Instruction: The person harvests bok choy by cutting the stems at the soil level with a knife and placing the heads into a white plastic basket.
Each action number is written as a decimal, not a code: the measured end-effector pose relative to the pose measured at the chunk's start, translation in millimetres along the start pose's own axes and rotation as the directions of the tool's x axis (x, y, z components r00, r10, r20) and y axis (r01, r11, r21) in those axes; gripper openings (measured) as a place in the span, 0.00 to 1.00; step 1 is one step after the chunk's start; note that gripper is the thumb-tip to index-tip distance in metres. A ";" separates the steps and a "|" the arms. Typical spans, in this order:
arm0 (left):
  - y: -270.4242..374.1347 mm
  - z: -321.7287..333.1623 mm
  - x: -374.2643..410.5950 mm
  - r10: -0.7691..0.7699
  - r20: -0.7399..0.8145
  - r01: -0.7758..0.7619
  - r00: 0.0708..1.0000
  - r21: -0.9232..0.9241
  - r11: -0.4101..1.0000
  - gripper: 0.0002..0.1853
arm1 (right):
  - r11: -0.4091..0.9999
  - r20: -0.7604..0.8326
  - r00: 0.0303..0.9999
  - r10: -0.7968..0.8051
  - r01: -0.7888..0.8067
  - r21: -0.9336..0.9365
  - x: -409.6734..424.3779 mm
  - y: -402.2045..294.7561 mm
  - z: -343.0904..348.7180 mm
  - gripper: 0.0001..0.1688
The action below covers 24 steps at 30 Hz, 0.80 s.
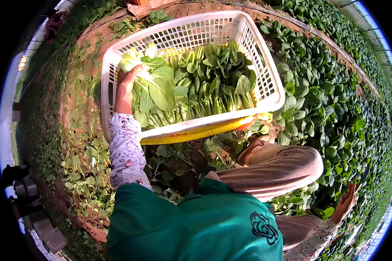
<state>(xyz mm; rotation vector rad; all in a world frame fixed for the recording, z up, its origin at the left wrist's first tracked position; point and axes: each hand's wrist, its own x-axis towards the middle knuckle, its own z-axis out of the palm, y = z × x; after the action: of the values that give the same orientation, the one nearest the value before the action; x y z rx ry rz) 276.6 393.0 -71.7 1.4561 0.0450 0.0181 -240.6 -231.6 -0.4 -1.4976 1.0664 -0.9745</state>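
Observation:
My left hand (pixel 126 85) grips a bunch of bok choy (pixel 156 83) at the left end of a white plastic crate (pixel 196 122). The pale stem bases point up and away from me, and the leaves hang over the crate's contents. Rows of harvested bok choy (pixel 212 88) are packed inside the crate. Far to the right, my right hand (pixel 345 201) is raised beside growing leafy plants (pixel 339 150), its fingers stretched. A narrow dark shape lies just past those fingertips; whether the hand holds it cannot be made out.
Under the crate's near side is a yellow bag or sheet (pixel 196 133) bearing writing. My bent knee (pixel 307 160) is close to the crate's right corner. Loose leaves (pixel 166 151) litter the soil (pixel 72 98). A dark hose or strip (pixel 333 45) crosses the plants. Stacked crates (pixel 47 228) stand lower left.

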 end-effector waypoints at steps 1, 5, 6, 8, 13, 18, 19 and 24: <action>-12.7 -26.1 12.2 0.073 -0.082 -0.060 0.994 0.155 0.986 0.24 | 0.999 -0.063 0.998 -0.032 0.029 -0.044 2.7 2.2 -21.3 0.18; -31.8 -107.4 47.3 0.084 -0.069 -0.023 0.994 0.617 0.786 0.31 | 0.990 -0.200 0.971 0.134 -0.140 -0.014 27.6 13.8 -86.8 0.21; -41.2 -122.2 58.2 0.074 -0.081 0.007 0.994 0.718 0.696 0.33 | 0.987 -0.218 0.964 0.155 -0.160 -0.009 28.3 16.0 -90.7 0.21; -52.0 -110.6 64.2 0.017 -0.203 0.180 0.979 0.899 0.400 0.41 | 0.987 -0.289 0.945 0.150 -0.161 -0.014 29.8 11.5 -97.4 0.21; -129.4 -63.2 49.1 -0.238 -0.327 0.343 0.915 0.939 0.030 0.68 | 0.987 -0.273 0.951 0.147 -0.161 -0.030 40.8 35.0 -130.1 0.18; -191.2 -77.0 41.1 -0.368 -0.381 0.454 0.848 0.881 0.133 0.67 | 0.970 -0.265 0.934 0.241 -0.243 0.026 29.3 52.0 -144.9 0.17; -190.9 -79.4 42.2 -0.368 -0.370 0.465 0.853 0.860 0.212 0.65 | 0.969 -0.306 0.922 0.239 -0.248 0.010 23.4 49.1 -143.9 0.19; -209.0 -60.2 28.1 -0.283 -0.377 0.379 0.882 0.924 -0.050 0.48 | 0.957 -0.403 0.875 0.268 -0.288 0.011 -3.1 29.7 -147.6 0.19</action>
<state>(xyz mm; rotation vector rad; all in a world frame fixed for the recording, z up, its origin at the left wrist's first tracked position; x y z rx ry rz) 299.1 430.0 -286.7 2.9143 0.6233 -0.4972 -385.7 -271.5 -6.0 -1.1595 1.5645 -1.0776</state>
